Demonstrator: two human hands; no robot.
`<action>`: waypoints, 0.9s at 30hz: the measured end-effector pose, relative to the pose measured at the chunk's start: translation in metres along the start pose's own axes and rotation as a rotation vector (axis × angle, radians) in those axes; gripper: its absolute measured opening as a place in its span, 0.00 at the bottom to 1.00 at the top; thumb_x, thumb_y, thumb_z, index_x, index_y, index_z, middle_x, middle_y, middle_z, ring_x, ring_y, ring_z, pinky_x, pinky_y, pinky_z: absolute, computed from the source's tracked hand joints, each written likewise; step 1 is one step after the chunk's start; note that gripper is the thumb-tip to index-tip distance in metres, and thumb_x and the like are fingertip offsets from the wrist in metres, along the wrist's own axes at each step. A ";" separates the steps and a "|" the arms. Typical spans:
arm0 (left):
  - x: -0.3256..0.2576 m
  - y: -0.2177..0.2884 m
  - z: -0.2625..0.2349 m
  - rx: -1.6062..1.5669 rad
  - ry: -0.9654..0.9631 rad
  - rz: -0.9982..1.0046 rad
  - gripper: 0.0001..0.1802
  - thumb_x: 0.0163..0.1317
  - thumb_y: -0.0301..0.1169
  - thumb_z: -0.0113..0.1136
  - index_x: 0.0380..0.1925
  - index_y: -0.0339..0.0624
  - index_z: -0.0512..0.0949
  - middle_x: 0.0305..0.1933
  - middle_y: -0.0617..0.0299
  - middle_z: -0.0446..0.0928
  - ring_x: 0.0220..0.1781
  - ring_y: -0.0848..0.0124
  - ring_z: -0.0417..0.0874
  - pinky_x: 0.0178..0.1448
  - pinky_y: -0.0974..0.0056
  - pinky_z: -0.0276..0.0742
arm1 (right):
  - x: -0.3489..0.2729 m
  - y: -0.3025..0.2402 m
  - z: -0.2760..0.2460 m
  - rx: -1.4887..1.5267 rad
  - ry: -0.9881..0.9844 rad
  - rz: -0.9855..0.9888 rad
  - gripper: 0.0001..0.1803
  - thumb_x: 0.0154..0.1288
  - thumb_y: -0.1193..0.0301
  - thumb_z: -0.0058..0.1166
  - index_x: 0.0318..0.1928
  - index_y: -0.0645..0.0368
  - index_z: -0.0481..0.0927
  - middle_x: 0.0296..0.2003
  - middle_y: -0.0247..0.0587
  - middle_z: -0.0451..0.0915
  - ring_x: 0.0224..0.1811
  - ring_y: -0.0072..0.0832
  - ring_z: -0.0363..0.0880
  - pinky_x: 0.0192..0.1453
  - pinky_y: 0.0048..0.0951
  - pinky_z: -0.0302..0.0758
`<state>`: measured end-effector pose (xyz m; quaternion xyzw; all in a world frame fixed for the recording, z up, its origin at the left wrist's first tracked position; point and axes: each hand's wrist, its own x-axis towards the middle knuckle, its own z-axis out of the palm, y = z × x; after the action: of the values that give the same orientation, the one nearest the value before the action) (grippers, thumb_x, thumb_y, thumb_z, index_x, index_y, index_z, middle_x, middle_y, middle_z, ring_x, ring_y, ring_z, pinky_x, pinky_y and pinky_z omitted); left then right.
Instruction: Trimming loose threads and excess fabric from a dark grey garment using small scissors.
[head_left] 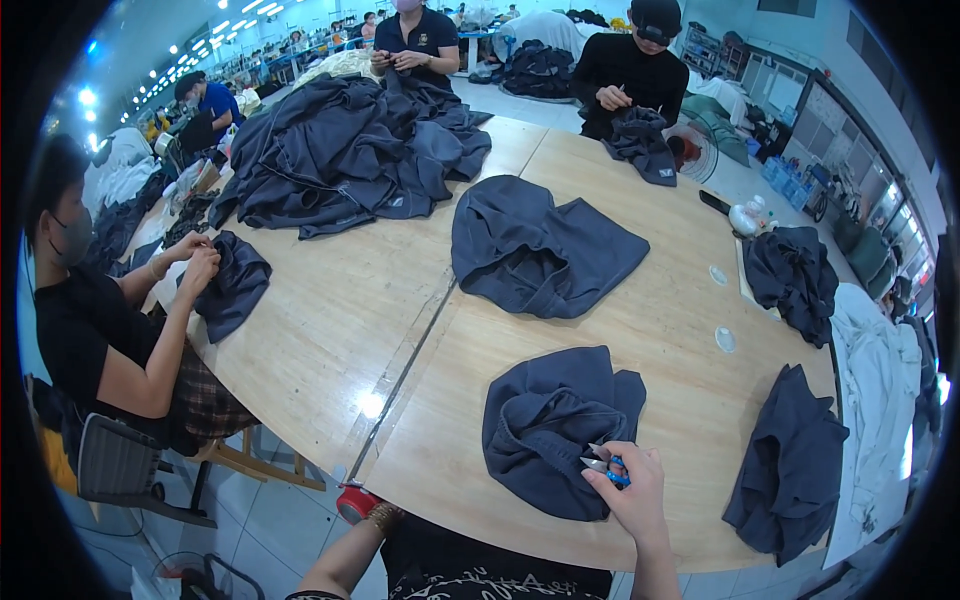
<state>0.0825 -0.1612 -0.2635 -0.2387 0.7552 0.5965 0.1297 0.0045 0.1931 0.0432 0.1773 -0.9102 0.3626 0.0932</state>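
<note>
My right hand [640,492] is closed around a pair of small scissors [618,474] with blue handles. Their blades are spread apart over a dark navy garment [540,420], which lies bunched on the table with a gathered, elastic-looking band showing. My left hand [388,514] is down at the table's near edge, beside a round red object [357,503] fixed there. A bracelet shows at that wrist, but the fingers are hidden. Farther up the table, another navy garment [545,245] lies with its opening toward me.
A big heap of navy garments [350,150] covers the far left of the wooden table [320,370]. More folded ones [790,465] lie at the right edge. Co-workers at the left [110,300] and far side [630,75] handle similar cloth. A chair [125,460] stands lower left.
</note>
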 end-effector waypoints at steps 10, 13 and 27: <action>0.007 -0.028 -0.010 0.079 0.074 0.179 0.24 0.66 0.38 0.56 0.59 0.40 0.70 0.59 0.53 0.74 0.57 0.61 0.77 0.56 0.58 0.74 | 0.004 0.004 -0.002 0.004 -0.008 -0.014 0.18 0.49 0.62 0.71 0.37 0.56 0.79 0.27 0.30 0.79 0.24 0.22 0.72 0.40 0.28 0.60; 0.010 -0.029 0.004 0.101 0.095 0.240 0.24 0.65 0.38 0.56 0.59 0.40 0.70 0.59 0.53 0.74 0.57 0.61 0.77 0.56 0.58 0.74 | 0.008 -0.004 0.001 0.026 -0.029 -0.046 0.18 0.49 0.62 0.71 0.37 0.56 0.79 0.27 0.30 0.79 0.24 0.22 0.72 0.40 0.28 0.60; -0.155 0.114 -0.038 0.880 -0.455 0.098 0.16 0.67 0.33 0.53 0.50 0.35 0.76 0.44 0.43 0.80 0.45 0.52 0.83 0.51 0.56 0.77 | 0.007 0.005 -0.007 -0.045 -0.038 0.013 0.19 0.48 0.66 0.71 0.39 0.57 0.78 0.31 0.33 0.80 0.26 0.26 0.71 0.37 0.29 0.63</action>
<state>0.1587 -0.1462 -0.0835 0.0109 0.8983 0.2636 0.3514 -0.0038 0.1996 0.0468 0.1758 -0.9208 0.3394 0.0776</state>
